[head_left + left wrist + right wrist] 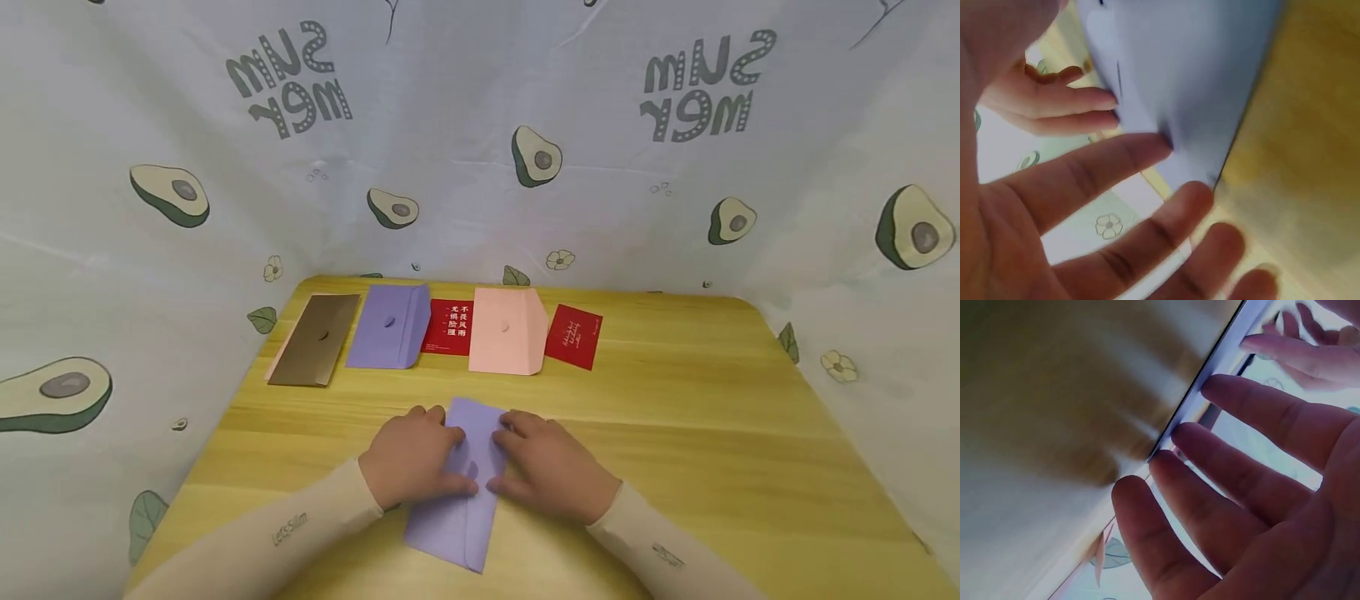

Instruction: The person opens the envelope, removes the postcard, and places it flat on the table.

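A closed lavender envelope [446, 533] lies lengthwise on the table between both hands, its flap along the right side with a small rounded tab near the middle. My left hand [416, 458] rests on its left part, thumb and index fingertip on the paper. From the other side, my right hand [555, 467] touches the right edge with thumb and fingertips. In the left wrist view the left fingers [1091, 172] extend fairly straight across the envelope [1204, 75]. Straight right fingers [1279, 415] meet the thin envelope edge in the right wrist view.
Along the table's [712, 400] back lie a brown envelope [315, 337] over a pale one, another lavender envelope [378, 329], a red card [447, 329] with white characters, a pink envelope [502, 333] and a second red card [573, 337]. An avocado-print curtain [465, 100] surrounds the table.
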Action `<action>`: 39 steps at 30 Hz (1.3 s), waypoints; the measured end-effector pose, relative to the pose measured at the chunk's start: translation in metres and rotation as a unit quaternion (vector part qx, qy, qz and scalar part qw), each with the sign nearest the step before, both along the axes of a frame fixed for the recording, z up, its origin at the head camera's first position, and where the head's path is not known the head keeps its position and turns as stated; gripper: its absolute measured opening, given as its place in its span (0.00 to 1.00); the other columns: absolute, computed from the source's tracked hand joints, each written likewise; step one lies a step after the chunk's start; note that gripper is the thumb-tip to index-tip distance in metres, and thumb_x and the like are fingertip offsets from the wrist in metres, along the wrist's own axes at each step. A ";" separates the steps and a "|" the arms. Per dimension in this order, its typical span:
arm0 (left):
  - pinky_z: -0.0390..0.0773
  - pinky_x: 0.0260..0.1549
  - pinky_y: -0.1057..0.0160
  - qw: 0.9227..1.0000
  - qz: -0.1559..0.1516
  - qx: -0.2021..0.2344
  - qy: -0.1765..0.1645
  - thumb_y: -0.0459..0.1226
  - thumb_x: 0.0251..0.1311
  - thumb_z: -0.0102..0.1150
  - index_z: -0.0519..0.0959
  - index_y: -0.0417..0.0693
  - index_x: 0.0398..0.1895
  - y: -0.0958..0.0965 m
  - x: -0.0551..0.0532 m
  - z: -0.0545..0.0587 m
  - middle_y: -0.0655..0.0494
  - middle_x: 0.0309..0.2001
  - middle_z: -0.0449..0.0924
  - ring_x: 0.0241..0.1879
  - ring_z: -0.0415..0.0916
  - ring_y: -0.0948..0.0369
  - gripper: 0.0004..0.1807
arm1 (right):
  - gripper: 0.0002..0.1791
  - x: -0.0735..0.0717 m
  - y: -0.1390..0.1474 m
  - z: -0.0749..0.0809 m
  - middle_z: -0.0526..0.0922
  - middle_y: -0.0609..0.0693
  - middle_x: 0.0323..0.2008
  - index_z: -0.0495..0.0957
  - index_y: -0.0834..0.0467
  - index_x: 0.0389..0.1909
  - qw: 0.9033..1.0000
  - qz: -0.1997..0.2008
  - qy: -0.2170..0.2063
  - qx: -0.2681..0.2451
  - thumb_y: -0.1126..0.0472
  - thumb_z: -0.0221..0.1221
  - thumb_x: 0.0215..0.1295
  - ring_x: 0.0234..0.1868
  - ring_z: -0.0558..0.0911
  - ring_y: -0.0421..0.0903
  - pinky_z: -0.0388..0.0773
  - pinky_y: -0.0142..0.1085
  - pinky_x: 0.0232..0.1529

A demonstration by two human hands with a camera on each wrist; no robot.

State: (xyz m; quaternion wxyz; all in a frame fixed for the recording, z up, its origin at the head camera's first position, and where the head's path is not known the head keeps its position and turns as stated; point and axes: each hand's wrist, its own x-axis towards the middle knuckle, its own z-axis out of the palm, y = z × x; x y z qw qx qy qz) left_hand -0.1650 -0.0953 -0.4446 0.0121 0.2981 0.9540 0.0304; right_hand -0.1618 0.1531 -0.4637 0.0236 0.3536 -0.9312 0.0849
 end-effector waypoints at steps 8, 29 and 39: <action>0.82 0.46 0.46 0.999 -0.042 0.004 0.005 0.74 0.31 0.78 0.86 0.53 0.48 -0.002 -0.011 -0.001 0.52 0.58 0.81 0.56 0.79 0.50 0.46 | 0.34 -0.007 -0.004 -0.001 0.78 0.52 0.69 0.82 0.53 0.65 1.000 0.012 -0.003 0.009 0.36 0.65 0.66 0.72 0.73 0.57 0.75 0.61 0.62; 0.76 0.45 0.42 0.999 -0.030 -0.002 -0.010 0.70 0.26 0.83 0.86 0.65 0.58 0.008 -0.014 0.001 0.56 0.52 0.80 0.43 0.78 0.51 0.49 | 0.31 -0.007 -0.005 0.000 0.78 0.54 0.63 0.83 0.51 0.64 1.000 0.004 0.026 0.011 0.38 0.65 0.65 0.65 0.76 0.52 0.77 0.55 0.55; 0.77 0.43 0.43 0.999 -0.036 0.010 0.009 0.72 0.25 0.81 0.86 0.64 0.57 0.012 -0.016 -0.006 0.60 0.45 0.81 0.39 0.79 0.52 0.49 | 0.49 0.004 -0.017 -0.003 0.68 0.63 0.73 0.79 0.50 0.66 0.999 -0.027 0.035 -0.023 0.17 0.60 0.55 0.56 0.83 0.60 0.78 0.58 0.52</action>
